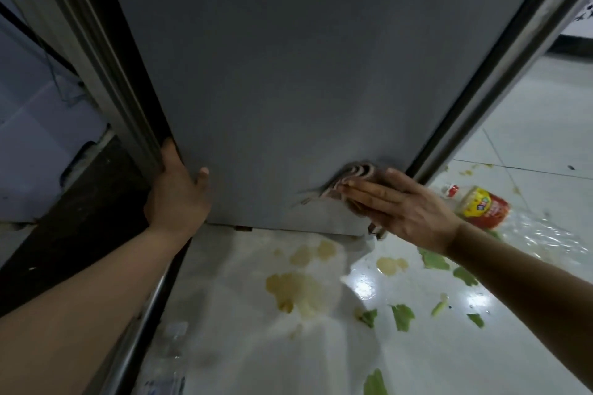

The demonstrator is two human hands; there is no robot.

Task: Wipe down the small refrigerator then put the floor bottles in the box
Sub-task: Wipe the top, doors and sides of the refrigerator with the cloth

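A person crouches at the small refrigerator [288, 74], seen from the head camera looking down its grey side panel toward the floor [244, 324]. The left hand [179, 192] grips the panel's left edge low down, fingers curled behind the dark trim and thumb laid on the grey face, so its grip is closed on the refrigerator itself. The right hand [404, 205] lies flat with fingers together, pressing a folded brownish cloth [349, 176] against the lower right part of the panel, just beside the chrome strip [500, 74] that runs along that edge; its grip is spread rather than curled, holding the cloth by pressure against the metal. Folds of the cloth bunch out above and below the fingers. On the pale glossy floor tiles, a plastic bottle with a red and yellow label [481, 205] lies on its side just beyond the right wrist, near the refrigerator's right corner, its far end lost in glare. A clear bottle [167, 359] lies at the lower left, beside the metal rail and partly hidden by the left forearm. Yellowish stains [298, 289] and torn green leaf scraps [402, 316] are scattered across the tiles below the appliance. A dark cabinet [64, 202] stands to the left.
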